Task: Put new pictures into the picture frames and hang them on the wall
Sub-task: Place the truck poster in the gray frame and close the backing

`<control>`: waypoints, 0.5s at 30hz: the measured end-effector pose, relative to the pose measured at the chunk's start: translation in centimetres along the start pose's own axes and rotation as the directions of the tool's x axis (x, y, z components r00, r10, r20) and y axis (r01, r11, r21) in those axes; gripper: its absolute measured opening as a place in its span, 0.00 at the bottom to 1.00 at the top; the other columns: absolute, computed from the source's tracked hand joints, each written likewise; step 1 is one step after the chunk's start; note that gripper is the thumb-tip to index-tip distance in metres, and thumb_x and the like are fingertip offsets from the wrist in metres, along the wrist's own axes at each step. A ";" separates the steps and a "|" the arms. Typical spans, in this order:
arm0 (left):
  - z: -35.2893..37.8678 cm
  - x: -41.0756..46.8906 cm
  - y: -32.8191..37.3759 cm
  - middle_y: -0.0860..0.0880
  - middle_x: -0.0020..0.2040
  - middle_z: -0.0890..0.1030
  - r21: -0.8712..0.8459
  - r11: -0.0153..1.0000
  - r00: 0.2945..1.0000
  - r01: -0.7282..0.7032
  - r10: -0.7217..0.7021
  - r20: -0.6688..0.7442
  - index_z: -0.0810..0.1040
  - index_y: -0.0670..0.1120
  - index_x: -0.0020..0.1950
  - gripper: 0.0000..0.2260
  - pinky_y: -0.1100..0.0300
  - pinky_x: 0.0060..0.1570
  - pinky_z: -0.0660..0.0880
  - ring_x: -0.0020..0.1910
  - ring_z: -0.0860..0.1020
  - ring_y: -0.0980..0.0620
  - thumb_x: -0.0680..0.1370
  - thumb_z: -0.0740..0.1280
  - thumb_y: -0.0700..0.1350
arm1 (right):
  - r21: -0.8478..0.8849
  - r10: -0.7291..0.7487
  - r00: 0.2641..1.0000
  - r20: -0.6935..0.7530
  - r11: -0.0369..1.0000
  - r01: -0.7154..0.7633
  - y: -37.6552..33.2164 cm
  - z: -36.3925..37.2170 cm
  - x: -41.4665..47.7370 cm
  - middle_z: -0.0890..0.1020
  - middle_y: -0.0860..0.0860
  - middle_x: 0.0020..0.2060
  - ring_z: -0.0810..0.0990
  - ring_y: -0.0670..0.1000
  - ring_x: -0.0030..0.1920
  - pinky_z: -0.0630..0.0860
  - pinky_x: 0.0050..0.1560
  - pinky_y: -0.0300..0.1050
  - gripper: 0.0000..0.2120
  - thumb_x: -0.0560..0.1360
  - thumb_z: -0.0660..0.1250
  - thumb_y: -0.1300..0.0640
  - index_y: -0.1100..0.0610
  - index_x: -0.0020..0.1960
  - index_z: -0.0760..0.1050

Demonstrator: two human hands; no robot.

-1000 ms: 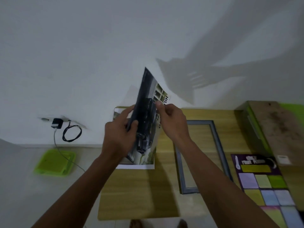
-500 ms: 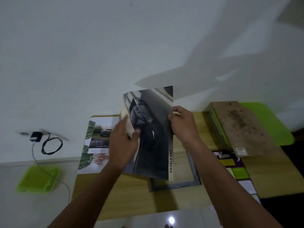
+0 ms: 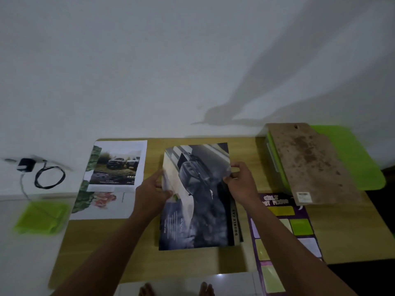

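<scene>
Since half a second back you've swung the car print [image 3: 198,199] down low over the table [image 3: 132,242]. Your left hand [image 3: 149,195] pinches its left edge, right hand [image 3: 241,184] grips the right.

Prints [image 3: 117,166] on wooden board [image 3: 106,242] (perhaps tabletop)
</scene>
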State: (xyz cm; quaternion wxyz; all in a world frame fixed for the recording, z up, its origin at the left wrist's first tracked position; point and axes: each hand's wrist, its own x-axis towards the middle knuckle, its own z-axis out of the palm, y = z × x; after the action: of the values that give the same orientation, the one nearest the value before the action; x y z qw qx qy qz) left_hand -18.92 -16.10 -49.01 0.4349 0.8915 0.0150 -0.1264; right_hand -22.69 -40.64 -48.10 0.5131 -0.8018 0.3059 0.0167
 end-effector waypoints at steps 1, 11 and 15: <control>0.6 0.1 -0.3 0.44 0.58 0.81 0.036 0.999 1.000 0.011 -0.012 0.004 0.69 0.47 0.73 0.33 0.63 0.45 0.72 0.47 0.77 0.52 0.70 0.76 0.40 | -0.041 0.005 1.000 0.008 0.999 -0.004 0.7 0.2 0.4 0.82 0.54 0.48 0.82 0.54 0.47 0.72 0.35 0.38 0.16 0.75 0.69 0.62 0.50 0.59 0.71; 3.7 1.5 -1.5 0.48 0.51 0.78 0.229 0.973 0.999 0.038 -0.040 0.007 0.72 0.48 0.69 0.28 0.61 0.42 0.69 0.45 0.76 0.50 0.71 0.75 0.43 | -0.392 -0.070 0.994 0.080 0.915 0.096 4.2 1.9 3.1 0.80 0.57 0.56 0.79 0.57 0.57 0.76 0.56 0.47 0.18 0.76 0.70 0.60 0.58 0.64 0.75; 4.1 1.0 -1.8 0.44 0.64 0.73 0.383 0.923 1.000 -0.023 0.026 -0.003 0.69 0.48 0.69 0.26 0.57 0.47 0.73 0.57 0.76 0.46 0.74 0.72 0.49 | -0.500 -0.147 0.980 0.131 0.844 0.193 4.2 1.6 2.8 0.73 0.56 0.62 0.74 0.56 0.62 0.75 0.61 0.50 0.19 0.78 0.67 0.57 0.57 0.68 0.70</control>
State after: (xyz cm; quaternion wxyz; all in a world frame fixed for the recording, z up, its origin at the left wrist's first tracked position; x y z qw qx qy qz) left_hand -19.04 -18.28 -53.10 0.2539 0.9598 -0.0194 -0.1180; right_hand -22.13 -41.87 -53.24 0.2948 -0.9313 0.1954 0.0867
